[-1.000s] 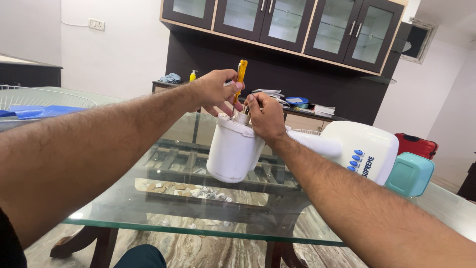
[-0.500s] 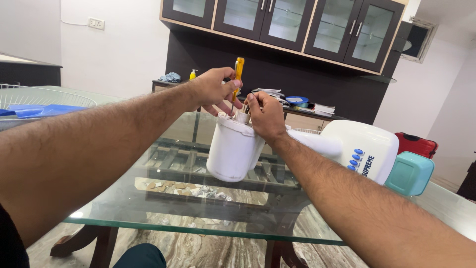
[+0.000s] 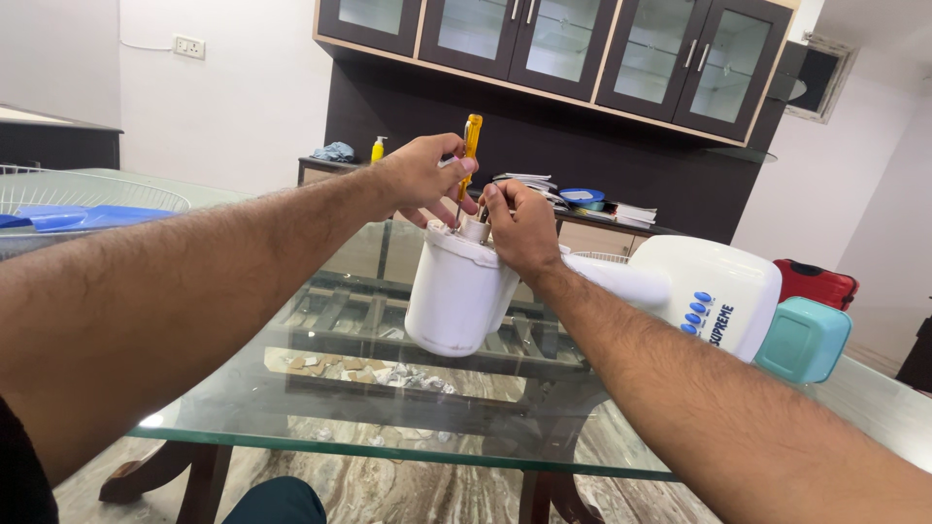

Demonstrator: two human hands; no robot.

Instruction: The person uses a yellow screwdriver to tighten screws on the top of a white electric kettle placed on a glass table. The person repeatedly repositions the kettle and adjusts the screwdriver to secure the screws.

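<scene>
A white cylindrical appliance part (image 3: pixel 458 296) stands tilted on the glass table (image 3: pixel 369 408), its top end facing up. My left hand (image 3: pixel 419 177) grips an orange-handled screwdriver (image 3: pixel 470 146) held upright, with its tip down in the top of the white part. My right hand (image 3: pixel 519 225) rests on the top rim of that part, fingers curled against a small fitting there. The screwdriver tip is hidden between my hands.
A larger white appliance body (image 3: pixel 704 291) lies on its side at the right, with a teal container (image 3: pixel 804 338) beside it. A wire basket holding blue cloth (image 3: pixel 83 209) sits at the far left. A dark cabinet (image 3: pixel 544 58) and cluttered sideboard stand behind.
Hardly anything differs; both hands stay on the white part and the screwdriver remains upright in my left hand.
</scene>
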